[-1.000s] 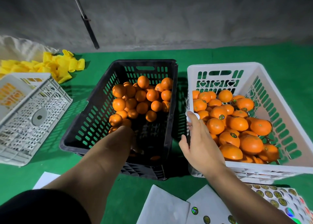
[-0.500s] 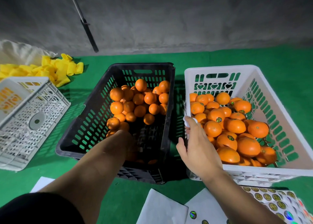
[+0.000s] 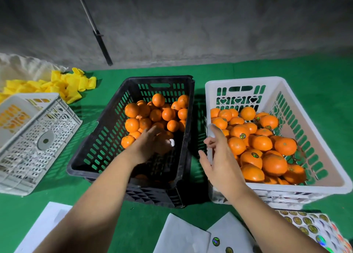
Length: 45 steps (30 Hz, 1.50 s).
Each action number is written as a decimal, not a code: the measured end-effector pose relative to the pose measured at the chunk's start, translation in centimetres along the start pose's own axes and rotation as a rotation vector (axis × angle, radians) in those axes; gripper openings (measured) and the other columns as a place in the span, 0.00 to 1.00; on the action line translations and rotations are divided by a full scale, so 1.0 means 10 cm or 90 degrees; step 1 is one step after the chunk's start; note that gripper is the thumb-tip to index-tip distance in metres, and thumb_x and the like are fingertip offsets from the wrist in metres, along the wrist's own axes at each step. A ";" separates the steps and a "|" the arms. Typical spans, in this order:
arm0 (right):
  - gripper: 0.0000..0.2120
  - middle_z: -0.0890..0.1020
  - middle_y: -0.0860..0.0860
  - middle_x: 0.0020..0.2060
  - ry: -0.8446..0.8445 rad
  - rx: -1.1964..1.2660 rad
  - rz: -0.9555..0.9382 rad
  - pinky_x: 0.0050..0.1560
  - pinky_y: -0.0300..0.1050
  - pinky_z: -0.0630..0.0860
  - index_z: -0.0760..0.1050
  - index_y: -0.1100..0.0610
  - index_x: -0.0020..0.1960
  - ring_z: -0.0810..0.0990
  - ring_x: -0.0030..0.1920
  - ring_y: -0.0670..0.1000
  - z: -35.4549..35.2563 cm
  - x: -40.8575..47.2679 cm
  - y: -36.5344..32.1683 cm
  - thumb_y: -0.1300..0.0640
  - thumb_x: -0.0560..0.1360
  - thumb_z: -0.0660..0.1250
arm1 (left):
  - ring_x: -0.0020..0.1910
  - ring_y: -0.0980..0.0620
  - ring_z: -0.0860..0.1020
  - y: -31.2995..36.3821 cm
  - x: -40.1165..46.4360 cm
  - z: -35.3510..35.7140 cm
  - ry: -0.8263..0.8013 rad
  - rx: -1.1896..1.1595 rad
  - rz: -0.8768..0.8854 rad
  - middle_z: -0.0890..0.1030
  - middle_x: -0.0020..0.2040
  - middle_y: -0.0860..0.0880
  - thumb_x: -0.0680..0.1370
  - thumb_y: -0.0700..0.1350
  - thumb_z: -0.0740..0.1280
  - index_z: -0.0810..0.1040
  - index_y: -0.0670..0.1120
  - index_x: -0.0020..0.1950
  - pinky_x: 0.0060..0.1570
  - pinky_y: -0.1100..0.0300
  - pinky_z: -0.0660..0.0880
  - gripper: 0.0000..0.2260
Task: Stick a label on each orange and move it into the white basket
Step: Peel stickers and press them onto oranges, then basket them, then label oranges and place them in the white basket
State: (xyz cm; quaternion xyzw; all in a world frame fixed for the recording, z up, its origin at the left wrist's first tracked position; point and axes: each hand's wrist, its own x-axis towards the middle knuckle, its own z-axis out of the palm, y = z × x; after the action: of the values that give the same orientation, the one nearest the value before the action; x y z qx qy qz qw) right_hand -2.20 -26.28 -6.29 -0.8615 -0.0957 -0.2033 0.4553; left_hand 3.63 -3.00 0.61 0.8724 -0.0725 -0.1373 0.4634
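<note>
Unlabelled oranges [image 3: 156, 115] are piled at the far end of the black crate [image 3: 95, 147]. My left hand [image 3: 149, 143] is inside this crate at the near edge of the pile, fingers curled round an orange [image 3: 164, 136] that is blurred and mostly hidden. A white cap shows on one fingertip. The white basket [image 3: 324, 178] on the right holds many oranges [image 3: 261, 143], several with round labels. My right hand [image 3: 219, 161] hovers over the basket's left rim, fingers loosely extended, a white cap on the index tip. I see nothing held in it.
Sheets of round labels [image 3: 309, 228] lie at the bottom right. White backing papers [image 3: 183, 235] lie in front of me. A tipped white crate [image 3: 34, 141] and yellow foam nets [image 3: 66, 84] are on the left of the green mat. A dark pole [image 3: 101, 44] leans on the wall.
My left hand rose from the near bottom of the black crate and moved forward to the pile, closing round an orange. My right hand stayed at the white basket's left rim.
</note>
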 end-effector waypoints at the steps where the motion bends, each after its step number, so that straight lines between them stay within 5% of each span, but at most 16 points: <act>1: 0.38 0.77 0.50 0.56 0.003 0.118 0.040 0.58 0.44 0.78 0.51 0.46 0.81 0.78 0.58 0.49 -0.04 0.00 -0.04 0.59 0.80 0.71 | 0.52 0.58 0.80 0.05 -0.05 0.04 0.039 -0.025 -0.011 0.78 0.54 0.50 0.82 0.42 0.69 0.71 0.40 0.70 0.48 0.69 0.77 0.17; 4: 0.47 0.80 0.54 0.53 0.070 0.406 0.107 0.56 0.44 0.78 0.48 0.39 0.81 0.79 0.53 0.57 -0.21 -0.05 -0.27 0.62 0.77 0.74 | 0.56 0.55 0.83 0.06 -0.40 0.20 0.151 -0.057 0.084 0.82 0.60 0.49 0.75 0.58 0.73 0.73 0.55 0.68 0.57 0.55 0.81 0.24; 7: 0.52 0.82 0.54 0.54 0.044 0.506 0.079 0.54 0.43 0.79 0.47 0.31 0.79 0.82 0.52 0.58 -0.30 -0.18 -0.62 0.58 0.71 0.78 | 0.53 0.58 0.85 0.14 -0.71 0.47 0.203 -0.128 0.144 0.85 0.56 0.51 0.72 0.68 0.73 0.73 0.67 0.64 0.48 0.63 0.82 0.23; 11: 0.48 0.83 0.56 0.49 0.000 0.506 0.084 0.57 0.41 0.78 0.53 0.26 0.76 0.84 0.53 0.57 -0.39 -0.35 -0.92 0.59 0.74 0.78 | 0.59 0.59 0.82 0.29 -0.99 0.70 0.189 -0.146 0.184 0.80 0.65 0.52 0.74 0.59 0.73 0.72 0.63 0.66 0.54 0.63 0.81 0.22; 18: 0.40 0.84 0.54 0.41 0.051 0.560 0.129 0.48 0.39 0.80 0.63 0.33 0.76 0.84 0.42 0.49 -0.70 -0.48 -1.15 0.59 0.73 0.78 | 0.60 0.51 0.83 0.45 -1.24 0.81 0.159 -0.284 0.177 0.80 0.64 0.56 0.73 0.69 0.72 0.74 0.62 0.68 0.55 0.56 0.82 0.26; 21: 0.40 0.82 0.52 0.39 0.123 0.510 0.118 0.44 0.38 0.78 0.62 0.39 0.78 0.77 0.37 0.48 -0.81 -0.49 -1.13 0.67 0.75 0.72 | 0.60 0.50 0.82 0.48 -1.36 0.84 0.167 -0.316 0.157 0.80 0.63 0.53 0.73 0.71 0.70 0.74 0.64 0.68 0.56 0.59 0.79 0.26; 24: 0.40 0.81 0.50 0.40 0.114 0.445 0.056 0.48 0.39 0.77 0.60 0.39 0.79 0.78 0.40 0.48 -0.89 -0.52 -1.17 0.65 0.75 0.71 | 0.61 0.51 0.82 0.47 -1.46 0.85 0.125 -0.327 0.146 0.80 0.63 0.56 0.73 0.70 0.71 0.75 0.62 0.69 0.55 0.62 0.79 0.27; 31: 0.36 0.84 0.49 0.47 0.002 0.290 -0.008 0.58 0.38 0.77 0.63 0.37 0.79 0.84 0.54 0.51 -0.92 -0.61 -1.18 0.60 0.77 0.71 | 0.59 0.51 0.83 0.56 -1.60 0.83 0.023 -0.293 0.145 0.81 0.61 0.55 0.73 0.68 0.73 0.76 0.63 0.68 0.51 0.55 0.83 0.25; 36: 0.34 0.85 0.48 0.50 -0.087 0.273 0.017 0.57 0.40 0.79 0.65 0.35 0.77 0.85 0.55 0.51 -1.06 -0.66 -1.10 0.59 0.77 0.71 | 0.53 0.52 0.84 0.55 -1.65 0.84 0.057 -0.185 0.152 0.81 0.58 0.58 0.73 0.70 0.71 0.75 0.65 0.68 0.48 0.53 0.84 0.25; 41: 0.37 0.82 0.39 0.62 -0.143 0.129 -0.041 0.68 0.35 0.69 0.62 0.40 0.80 0.76 0.70 0.45 -1.14 -0.82 -1.16 0.53 0.76 0.74 | 0.52 0.48 0.84 0.56 -1.70 0.89 0.064 -0.294 0.127 0.84 0.56 0.49 0.74 0.63 0.73 0.77 0.56 0.68 0.50 0.49 0.83 0.25; 45: 0.34 0.74 0.34 0.70 -0.090 0.032 -0.117 0.68 0.49 0.70 0.61 0.44 0.81 0.71 0.73 0.49 -1.08 -0.95 -1.27 0.51 0.77 0.68 | 0.54 0.49 0.84 0.57 -1.73 0.88 0.090 -0.284 0.132 0.83 0.57 0.52 0.75 0.64 0.70 0.76 0.56 0.69 0.52 0.45 0.83 0.25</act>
State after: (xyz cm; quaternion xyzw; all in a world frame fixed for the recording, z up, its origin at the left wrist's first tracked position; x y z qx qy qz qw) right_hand -18.01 -27.82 4.44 -0.8496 -0.2113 -0.1800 0.4485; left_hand -15.57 -8.69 3.61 0.7437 -0.0972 -0.0406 0.6601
